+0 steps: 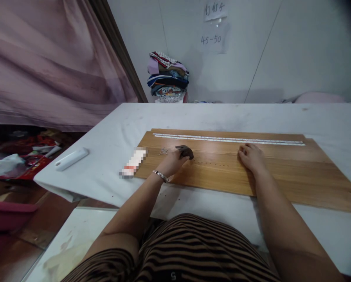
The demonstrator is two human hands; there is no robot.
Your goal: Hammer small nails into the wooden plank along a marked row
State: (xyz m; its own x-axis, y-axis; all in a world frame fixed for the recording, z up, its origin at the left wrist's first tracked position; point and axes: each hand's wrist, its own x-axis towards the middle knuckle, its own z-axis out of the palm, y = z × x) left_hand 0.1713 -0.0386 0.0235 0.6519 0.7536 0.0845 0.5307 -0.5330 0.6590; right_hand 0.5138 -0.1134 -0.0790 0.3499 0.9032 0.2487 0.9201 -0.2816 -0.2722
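Note:
My left hand (173, 161) is closed around a dark, curved claw hammer head (186, 151) above the left part of a brown wooden board (292, 168). The hammer's handle is not visible. Beside that hand, a small heap of nails (164, 150) lies on the board. From the hammer a row of small dark nail heads or holes (216, 164) runs to the right; which they are, I cannot tell. My right hand (251, 156) rests on the board past the end of this row, its fingers loosely bent and apart, with nothing visible in them.
Two white printed strips (228, 139) lie along the board's far edge. A blurred white and red packet (134, 162) touches its left end. A white oblong object (72, 159) sits on the white-covered table (105, 137). Folded clothes (168, 78) are stacked behind.

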